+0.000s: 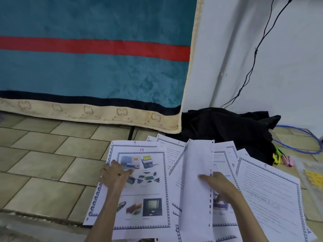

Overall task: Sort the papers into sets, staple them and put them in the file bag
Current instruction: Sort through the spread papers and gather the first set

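Both forearms enter from the bottom edge and reach over a spread of printed papers (192,198) fanned across the tiled floor (43,163). Take page 14 (145,189), the sheet with colour pictures of devices, as the landmark. On its upper left corner rests the left hand (114,173), fingers curled and pressed down on the sheet, with the thumb lying toward the pictures; it looks to be pinning or pinching that corner, though whether any finger is under the edge cannot be told. Just right of page 14 a lifted sheet (197,180) stands half upright, its long axis running away from the person, its blank back turned toward page 14. The right hand (216,185) is at that sheet's right edge, fingers curled round it with one finger straight across the paper, so it holds the sheet mid-turn. Further right of page 14, beyond the lifted sheet, lies page 5 (269,194), flat and slightly skewed. Peeking out above page 14 is a sheet numbered 9, and more sheets overlap behind.

Sorting seems to be at an early stage: the pages lie out of order and nothing looks stapled. The lifted sheet is in the right hand and leans toward page 14, so laying it leftward is the short path; the left hand is the nearer one to steady that pile. Far right of page 14, clothes pegs (283,158) and a clear file bag (312,173) lie at the frame edge, nearer the right hand. No stapler is visible.
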Available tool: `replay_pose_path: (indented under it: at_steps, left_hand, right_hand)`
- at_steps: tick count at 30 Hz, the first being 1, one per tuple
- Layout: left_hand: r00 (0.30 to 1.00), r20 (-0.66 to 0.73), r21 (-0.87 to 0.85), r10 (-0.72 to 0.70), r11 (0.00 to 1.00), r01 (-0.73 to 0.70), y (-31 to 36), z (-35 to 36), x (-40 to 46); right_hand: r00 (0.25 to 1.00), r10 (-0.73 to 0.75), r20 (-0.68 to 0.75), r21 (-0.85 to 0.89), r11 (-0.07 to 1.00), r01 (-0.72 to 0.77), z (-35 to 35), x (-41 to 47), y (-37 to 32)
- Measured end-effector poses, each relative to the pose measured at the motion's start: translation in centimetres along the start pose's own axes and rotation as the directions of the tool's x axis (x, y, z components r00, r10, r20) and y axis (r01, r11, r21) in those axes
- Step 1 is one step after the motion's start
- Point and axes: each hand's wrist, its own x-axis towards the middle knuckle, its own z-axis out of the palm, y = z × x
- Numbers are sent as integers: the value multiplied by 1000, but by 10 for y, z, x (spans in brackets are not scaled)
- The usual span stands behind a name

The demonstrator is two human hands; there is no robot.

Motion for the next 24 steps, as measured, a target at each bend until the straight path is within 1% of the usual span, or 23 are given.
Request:
replay_pose_path:
  at_steps: [1, 3, 4, 6, 7, 8, 10, 11, 12, 13, 14, 15, 16, 17, 18, 19, 20, 21, 22, 23, 24]
  left_hand:
    - [1000, 13, -20, -17, 1000, 17, -3, -2, 7]
    - [999, 45, -124, -8, 992, 14, -8, -1, 21]
    - [998, 66, -183, 21, 983, -8, -9, -2, 24]
    - [993, 51, -269, 106, 959, -89, -12, -3, 26]
    - [992, 29, -258, 122, 960, -110, -13, -4, 25]
    - [992, -10, -212, 125, 969, -124, -11, -4, 25]
    - [985, -136, -70, 104, 991, -114, -4, 0, 26]
    - [972, -198, -45, 129, 989, -140, 5, 2, 22]
    - [947, -250, -68, 204, 971, -227, 16, 5, 14]
    - [911, -259, -112, 320, 927, -358, 31, 9, 2]
    - [859, -212, -145, 467, 854, -500, 47, 14, -11]
    - [773, -122, -155, 623, 757, -635, 61, 23, -26]
    - [664, 7, -129, 747, 660, -740, 72, 33, -41]
    - [561, 154, -98, 813, 578, -810, 80, 42, -53]
    - [502, 290, -69, 815, 541, -838, 83, 54, -62]
    - [474, 380, -19, 794, 519, -855, 80, 69, -66]
    - [462, 402, 63, 791, 479, -875, 72, 84, -68]
    - [458, 390, 165, 799, 429, -888, 63, 95, -69]
    - [479, 428, 225, 766, 423, -878, 56, 101, -71]
    - [492, 439, 262, 752, 416, -871, 51, 105, -71]
    - [486, 445, 261, 753, 409, -874, 50, 107, -71]
  right_hand:
    - [1000, -3, 6, -19, 1000, 3, 1, -4, -5]
    - [999, -17, 32, -50, 999, 19, 7, -11, -15]
    - [998, -14, 62, -67, 998, 18, 9, -14, -17]
    - [992, 31, 120, -44, 999, -26, 13, -16, -25]
    - [987, 44, 152, -30, 999, -40, 15, -18, -27]
    - [987, 45, 155, -57, 998, -37, 18, -16, -25]
    - [984, 50, 169, -257, 966, -5, 30, -9, -16]
    - [991, 55, 125, -334, 943, -10, 37, -3, -7]
    - [997, 18, 81, -468, 883, 22, 44, 1, 1]
    - [999, 7, 49, -576, 817, 22, 48, 4, 5]
    - [999, -14, 43, -664, 746, 39, 48, 5, 6]
    - [997, -31, 64, -699, 712, 67, 45, 6, 3]
    - [995, -32, 96, -712, 696, 91, 39, 9, -2]
    - [992, -12, 124, -701, 707, 97, 32, 12, -8]
    - [989, 13, 145, -713, 694, 96, 21, 18, -17]
    - [990, 42, 133, -696, 716, 63, 10, 25, -25]
    - [994, 25, 111, -686, 725, 58, 0, 34, -34]
    - [997, -22, 70, -695, 716, 65, -8, 46, -40]
    - [995, -94, 24, -703, 706, 83, -13, 57, -48]
    - [980, -199, -28, -684, 719, 127, -14, 70, -53]
    - [959, -277, -64, -640, 748, 173, -12, 84, -57]
